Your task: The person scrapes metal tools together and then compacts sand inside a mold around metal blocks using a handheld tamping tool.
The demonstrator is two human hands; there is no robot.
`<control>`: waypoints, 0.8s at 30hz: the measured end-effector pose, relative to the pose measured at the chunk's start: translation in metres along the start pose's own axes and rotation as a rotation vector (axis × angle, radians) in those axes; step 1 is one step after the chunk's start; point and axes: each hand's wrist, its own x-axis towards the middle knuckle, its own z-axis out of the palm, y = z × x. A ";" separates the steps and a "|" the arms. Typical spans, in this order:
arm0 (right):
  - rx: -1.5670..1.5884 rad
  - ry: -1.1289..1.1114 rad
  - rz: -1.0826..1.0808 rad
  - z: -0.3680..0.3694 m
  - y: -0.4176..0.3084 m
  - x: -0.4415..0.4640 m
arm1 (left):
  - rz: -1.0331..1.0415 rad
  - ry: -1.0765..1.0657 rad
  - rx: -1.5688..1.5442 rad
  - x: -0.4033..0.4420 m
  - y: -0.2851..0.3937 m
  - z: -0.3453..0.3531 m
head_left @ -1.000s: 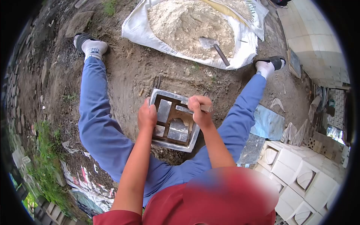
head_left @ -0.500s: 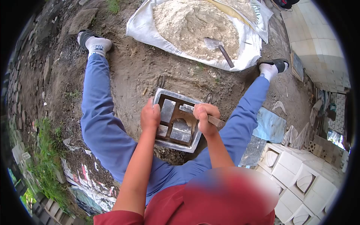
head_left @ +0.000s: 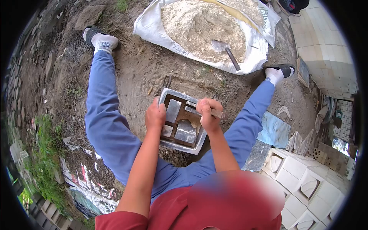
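Observation:
Between my legs on the ground is a square metal mould [head_left: 177, 147] with raised metal blocks [head_left: 186, 132] inside and a brownish residue among them. My left hand [head_left: 155, 115] grips the left rim of the mould, its fingers over the outer side and the thumb on top. My right hand [head_left: 209, 113] is closed around a short wooden handle [head_left: 218, 114] above the mould's right side. What the handle's other end bears is hard to make out.
A white sack [head_left: 147, 23] spread ahead holds a heap of pale powder [head_left: 184, 19], with a trowel [head_left: 232, 58] lying on it. Pale moulded blocks [head_left: 293, 172] are stacked at the lower right. A blue sheet [head_left: 275, 130] lies beside my right leg.
The right hand's wooden handle has swung to different angles over the mould. My left hand has stayed on the rim. The whole view has shifted slightly.

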 end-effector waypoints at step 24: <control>-0.221 -0.021 0.054 0.023 0.025 0.006 | -0.010 -0.002 0.010 0.001 0.001 0.001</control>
